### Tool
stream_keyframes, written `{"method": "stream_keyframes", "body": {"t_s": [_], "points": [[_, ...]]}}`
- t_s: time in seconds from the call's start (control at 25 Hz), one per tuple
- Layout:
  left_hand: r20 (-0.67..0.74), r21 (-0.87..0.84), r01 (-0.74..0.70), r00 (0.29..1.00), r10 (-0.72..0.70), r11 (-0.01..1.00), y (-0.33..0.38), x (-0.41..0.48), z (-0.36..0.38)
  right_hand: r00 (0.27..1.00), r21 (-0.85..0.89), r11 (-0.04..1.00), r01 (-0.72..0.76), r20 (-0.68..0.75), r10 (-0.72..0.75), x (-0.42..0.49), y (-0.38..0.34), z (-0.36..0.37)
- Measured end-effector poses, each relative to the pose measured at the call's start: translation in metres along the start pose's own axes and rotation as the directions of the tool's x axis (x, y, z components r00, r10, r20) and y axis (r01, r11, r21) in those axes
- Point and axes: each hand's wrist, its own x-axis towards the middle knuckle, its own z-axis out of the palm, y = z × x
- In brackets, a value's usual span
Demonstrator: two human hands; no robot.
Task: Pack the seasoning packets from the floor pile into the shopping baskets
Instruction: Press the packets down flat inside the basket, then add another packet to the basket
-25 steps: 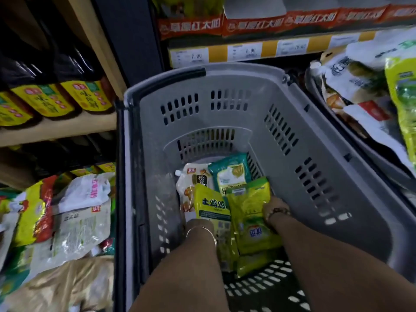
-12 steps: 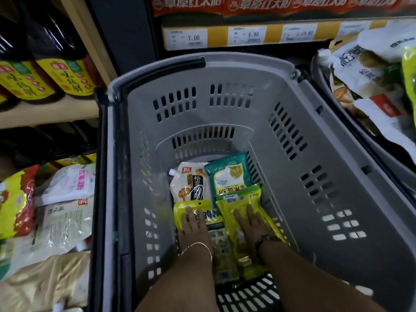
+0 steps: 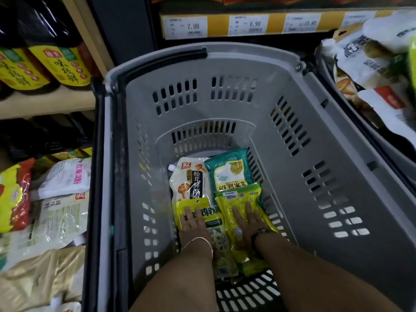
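The fingers [image 3: 186,211] of the left hand [image 3: 194,224] are laid flat and straight, gripping nothing, on a yellow plastic seasoning packet [image 3: 211,218]. Those of the right hand [image 3: 246,224] are spread likewise on a yellow-green packet [image 3: 238,197] just beside it. Both packets are pressed down at the bottom of the perforated grey plastic shopping basket [image 3: 225,104]. Just beyond the fingertips, a white spouted pouch [image 3: 189,179] and a teal packet [image 3: 227,170] are seen side by side. A pile of packets [image 3: 60,212] is seen on the floor, left of the basket.

Inside the grey slotted plastic shopping basket [image 3: 315,154], the left hand [image 3: 194,224] and right hand [image 3: 246,224] press flat on two yellow plastic seasoning packets [image 3: 242,199] below a white spouted pouch [image 3: 191,179] and a teal packet [image 3: 228,172].
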Motion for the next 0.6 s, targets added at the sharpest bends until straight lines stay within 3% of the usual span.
{"method": "stream_keyframes", "body": {"t_s": [0.2, 0.4, 0.6], "points": [[0.068, -0.045, 0.024, 0.997, -0.021, 0.999, 0.012, -0.007, -0.036, 0.989, -0.056, 0.998, 0.037, 0.143, -0.029, -0.021, 0.0, -0.05], [-0.102, -0.17, -0.031, 0.995, 0.014, 0.985, 0.015, -0.041, -0.097, 0.985, 0.264, 0.956, 0.131, -0.145, -0.095, -0.068, -0.021, -0.093], [-0.458, -0.112, -0.181, 0.882, 0.111, 0.977, 0.027, -0.103, -0.165, 0.898, 0.281, 0.927, 0.249, -0.426, -0.112, -0.123, -0.032, -0.133]]}}
